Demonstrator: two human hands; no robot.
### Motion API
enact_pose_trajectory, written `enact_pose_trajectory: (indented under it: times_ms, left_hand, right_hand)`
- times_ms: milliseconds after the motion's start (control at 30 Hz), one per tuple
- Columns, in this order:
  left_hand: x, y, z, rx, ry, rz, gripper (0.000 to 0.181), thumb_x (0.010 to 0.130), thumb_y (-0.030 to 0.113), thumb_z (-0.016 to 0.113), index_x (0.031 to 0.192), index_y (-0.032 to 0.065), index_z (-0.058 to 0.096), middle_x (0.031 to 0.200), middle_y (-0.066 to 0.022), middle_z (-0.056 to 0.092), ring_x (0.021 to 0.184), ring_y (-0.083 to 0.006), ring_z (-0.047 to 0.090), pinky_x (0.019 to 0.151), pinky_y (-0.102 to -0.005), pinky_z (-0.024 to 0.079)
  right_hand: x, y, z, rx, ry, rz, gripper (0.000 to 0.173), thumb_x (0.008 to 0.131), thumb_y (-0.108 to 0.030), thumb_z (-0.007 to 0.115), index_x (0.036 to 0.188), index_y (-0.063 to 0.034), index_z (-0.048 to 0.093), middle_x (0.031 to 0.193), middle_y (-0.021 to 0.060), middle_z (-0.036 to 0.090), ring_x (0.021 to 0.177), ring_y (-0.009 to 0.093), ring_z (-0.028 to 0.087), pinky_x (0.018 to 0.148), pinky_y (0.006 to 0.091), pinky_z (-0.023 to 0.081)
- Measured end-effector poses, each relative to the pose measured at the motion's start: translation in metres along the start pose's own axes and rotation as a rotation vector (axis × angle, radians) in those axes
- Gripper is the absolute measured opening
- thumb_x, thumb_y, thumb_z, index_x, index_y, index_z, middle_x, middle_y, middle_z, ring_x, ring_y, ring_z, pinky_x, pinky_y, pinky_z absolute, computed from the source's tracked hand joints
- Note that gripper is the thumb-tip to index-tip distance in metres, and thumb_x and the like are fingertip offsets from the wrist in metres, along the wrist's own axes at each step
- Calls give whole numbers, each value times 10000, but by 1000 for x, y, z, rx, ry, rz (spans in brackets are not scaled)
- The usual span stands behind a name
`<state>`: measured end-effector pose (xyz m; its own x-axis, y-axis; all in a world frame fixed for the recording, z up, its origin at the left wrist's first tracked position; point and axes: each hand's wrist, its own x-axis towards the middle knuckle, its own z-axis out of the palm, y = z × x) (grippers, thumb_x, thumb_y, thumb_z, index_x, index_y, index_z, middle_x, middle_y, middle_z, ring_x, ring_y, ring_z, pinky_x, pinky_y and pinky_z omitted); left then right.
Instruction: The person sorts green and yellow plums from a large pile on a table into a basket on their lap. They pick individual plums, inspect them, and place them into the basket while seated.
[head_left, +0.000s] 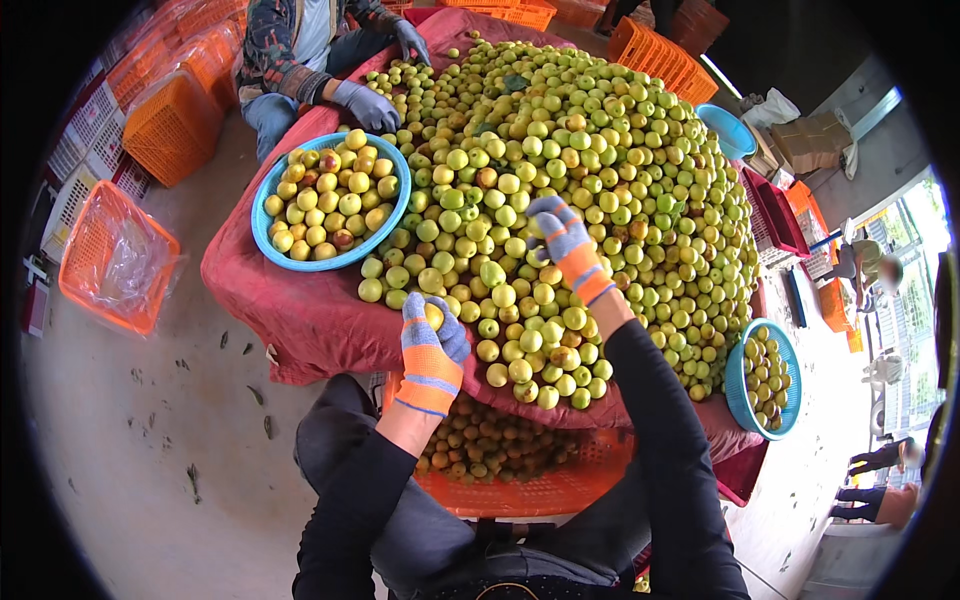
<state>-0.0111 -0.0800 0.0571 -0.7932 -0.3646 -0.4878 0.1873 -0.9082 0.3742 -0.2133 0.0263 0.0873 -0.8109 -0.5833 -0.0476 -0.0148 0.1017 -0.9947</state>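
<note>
My left hand (433, 352), in an orange and grey knit glove, is closed around a yellow-green fruit (434, 316) at the front edge of the cloth-covered table. Gloved the same way, my right hand (564, 244) reaches over the large heap of round green fruit (600, 142), fingers curled; a fruit seems to lie in its grasp, mostly hidden by the fingers. Left of the heap, a blue plastic basket (259, 217) holds yellower fruit, several with brown patches. Below the table edge, between my knees, an orange plastic crate (517, 495) holds many brownish-yellow fruits.
A co-worker's gloved hands (367, 105) touch the heap's far left. Another blue basket (735, 401) of fruit stands at the right edge, and a blue basin (726, 131) behind the heap. Orange crates (169, 135) stand at left, one lined with plastic (120, 255). Red cloth (315, 319) covers the table.
</note>
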Motion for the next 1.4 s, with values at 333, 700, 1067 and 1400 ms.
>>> enact_pose_trajectory:
  times_ms: [333,700,1067,1400]
  left_hand:
    - [-3,3,14,-212,-174,-90,153,887,257,477,858,112,517,718,-55,505,511,-144,414,460,-277,351]
    - [-19,118,-27,440,-348,913,535,860,54,572,1360,47,381,1314,-103,458,1168,-196,467,938,-299,452]
    - [-78,155,-58,874,-77,807,952,683,128,556,1500,295,95,1562,-23,9,1400,-404,39,1009,-553,243]
    - [-101,135,-71,964,-116,618,987,681,181,621,1495,324,81,1559,-55,-1,1409,-419,-6,1000,-680,184]
  right_hand:
    - [-53,41,32,-1189,-216,-307,191,786,-214,605,961,-171,666,863,114,638,847,301,639,744,400,524]
    - [-116,28,-112,767,151,2,438,855,-67,605,1277,-115,500,1000,66,617,895,199,651,603,225,495]
    - [-163,50,-180,742,383,-185,392,818,80,567,1180,-59,509,1217,136,539,1120,300,560,928,437,499]
    - [-168,45,-179,282,346,-92,414,741,28,639,1139,-58,563,1038,57,559,909,142,576,831,328,528]
